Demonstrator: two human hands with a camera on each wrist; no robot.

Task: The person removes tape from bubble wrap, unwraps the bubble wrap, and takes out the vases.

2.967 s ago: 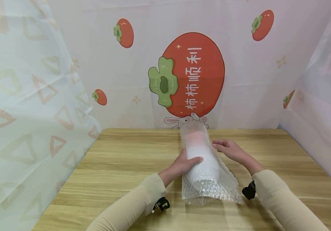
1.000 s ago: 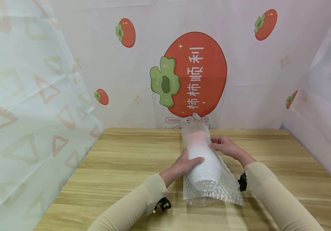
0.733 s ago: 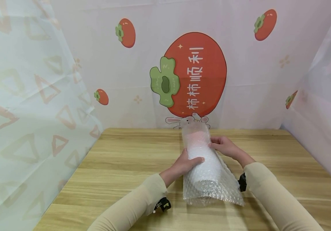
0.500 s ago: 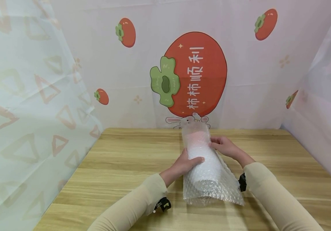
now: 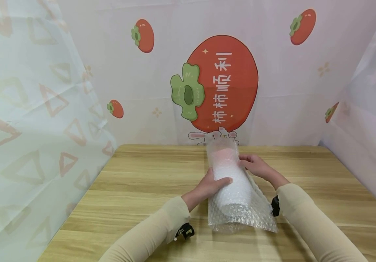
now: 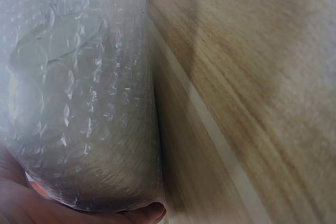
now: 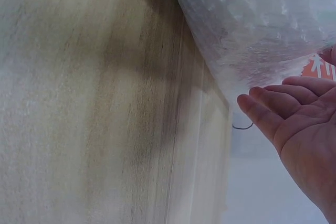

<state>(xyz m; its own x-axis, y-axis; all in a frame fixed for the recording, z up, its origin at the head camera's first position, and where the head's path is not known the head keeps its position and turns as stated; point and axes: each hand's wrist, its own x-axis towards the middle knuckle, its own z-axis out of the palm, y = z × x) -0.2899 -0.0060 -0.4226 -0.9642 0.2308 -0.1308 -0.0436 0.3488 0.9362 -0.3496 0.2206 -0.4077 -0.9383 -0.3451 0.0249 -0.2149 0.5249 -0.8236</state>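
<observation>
Cloth-walled booth [image 5: 125, 72] with wooden table [image 5: 152, 171]

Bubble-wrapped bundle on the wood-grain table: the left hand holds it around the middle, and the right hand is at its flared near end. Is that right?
Not quite. The head view shows the right hand at the right edge of the bubble-wrapped bundle, toward its far end. The left hand does hold it around the middle.

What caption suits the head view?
At a wooden table, the left hand grips a bubble-wrapped bundle, right hand at its edge.
</observation>
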